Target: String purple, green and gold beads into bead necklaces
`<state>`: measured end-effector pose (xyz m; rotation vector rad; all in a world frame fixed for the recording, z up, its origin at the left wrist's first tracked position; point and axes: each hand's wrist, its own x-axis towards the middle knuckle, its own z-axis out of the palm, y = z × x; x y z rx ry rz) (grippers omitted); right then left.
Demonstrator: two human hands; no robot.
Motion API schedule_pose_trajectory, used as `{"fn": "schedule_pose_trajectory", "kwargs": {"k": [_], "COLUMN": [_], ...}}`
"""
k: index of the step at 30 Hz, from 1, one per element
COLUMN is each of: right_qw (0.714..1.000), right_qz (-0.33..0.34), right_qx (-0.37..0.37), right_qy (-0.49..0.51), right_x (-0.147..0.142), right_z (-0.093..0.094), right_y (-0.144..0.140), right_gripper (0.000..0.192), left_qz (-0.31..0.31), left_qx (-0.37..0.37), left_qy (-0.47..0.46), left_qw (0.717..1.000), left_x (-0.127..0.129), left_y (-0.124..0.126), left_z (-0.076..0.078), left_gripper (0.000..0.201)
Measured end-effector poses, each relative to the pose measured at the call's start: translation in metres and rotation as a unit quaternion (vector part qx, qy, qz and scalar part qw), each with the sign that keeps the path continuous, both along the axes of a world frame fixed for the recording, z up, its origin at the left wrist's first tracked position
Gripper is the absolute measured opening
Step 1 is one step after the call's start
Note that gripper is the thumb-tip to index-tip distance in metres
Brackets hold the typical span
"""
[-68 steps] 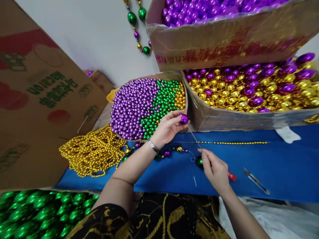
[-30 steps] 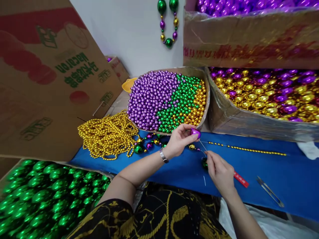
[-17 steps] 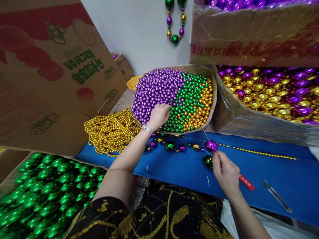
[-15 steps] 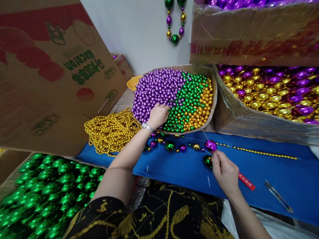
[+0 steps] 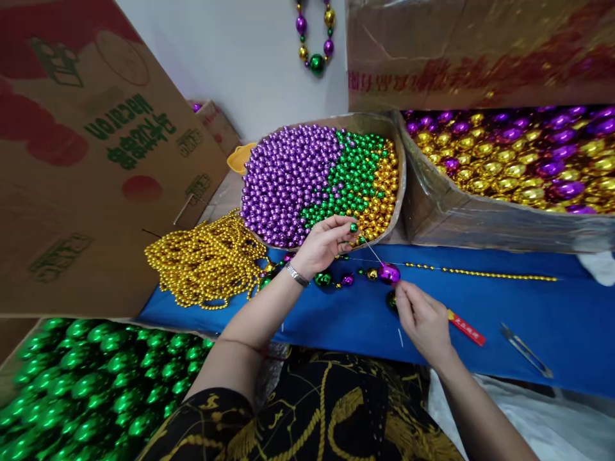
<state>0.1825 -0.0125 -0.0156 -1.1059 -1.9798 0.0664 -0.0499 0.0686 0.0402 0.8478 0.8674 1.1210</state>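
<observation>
Head view: left hand (image 5: 323, 244), half a second earlier resting in the tray (image 5: 400, 186) on the purple beads, had lifted clear and now pinched a small green bead (image 5: 354, 227) at the tip of the needle (image 5: 371, 250). Right hand (image 5: 423, 320) had stayed put, fingers closed on the thread just beside the large purple bead (image 5: 389, 273), which lay on the blue cloth (image 5: 480, 301) at the end of the strung row. Gold strands (image 5: 206, 262) lay heaped left; snips (image 5: 526, 350) right. Boxes (image 5: 480, 221) of beads stood behind, against a white wall.
</observation>
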Motion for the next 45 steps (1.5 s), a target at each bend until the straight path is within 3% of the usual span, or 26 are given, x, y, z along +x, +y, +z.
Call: {"fn": "schedule_pose_trajectory", "kwargs": {"k": [4, 14, 19, 23, 26, 30, 33, 35, 38, 45], "right_qw": [1.000, 1.000, 0.997, 0.992, 0.990, 0.987, 0.984, 0.983, 0.982, 0.979], "right_qz": [-0.004, -0.022, -0.027, -0.030, -0.027, -0.037, -0.043, -0.045, -0.050, -0.046], "right_qx": [0.001, -0.011, -0.047, -0.061, -0.058, -0.069, -0.069, -0.067, -0.076, -0.096], "right_qy": [-0.002, -0.002, 0.063, 0.109, 0.125, 0.142, 0.157, 0.163, 0.168, 0.177], "right_x": [0.001, 0.006, 0.008, 0.018, 0.026, 0.035, 0.040, 0.044, 0.049, 0.057], "right_z": [0.002, -0.006, 0.002, 0.006, 0.003, 0.000, 0.001, 0.001, -0.001, -0.007], "right_y": [-0.001, 0.001, 0.001, 0.002, 0.003, 0.005, 0.006, 0.007, 0.009, 0.012], "right_gripper": [0.012, 0.017, 0.017, 0.016, 0.015, 0.016, 0.016, 0.016, 0.017, 0.017], "left_qz": [0.001, 0.007, -0.049, -0.055, -0.038, -0.078, -0.111, -0.128, -0.168, -0.196], "left_qx": [-0.012, 0.043, 0.179, 0.277, 0.370, 0.478, 0.477, 0.446, 0.412, 0.413], "left_qy": [-0.035, 0.054, 0.156, 0.181, 0.277, 0.462, 0.606, 0.671, 0.709, 0.724], "left_qw": [0.999, 0.998, 0.970, 0.942, 0.886, 0.743, 0.627, 0.578, 0.547, 0.517], "left_x": [0.009, 0.012, 0.027, 0.055, 0.089, 0.141, 0.174, 0.188, 0.200, 0.215], "left_y": [-0.006, -0.007, -0.005, 0.026, 0.072, 0.145, 0.186, 0.204, 0.221, 0.234], "left_z": [-0.001, 0.001, 0.025, 0.055, 0.074, 0.086, 0.088, 0.088, 0.087, 0.085], "left_gripper": [0.027, 0.025, 0.036, 0.036, 0.026, 0.018, 0.018, 0.018, 0.018, 0.037]}}
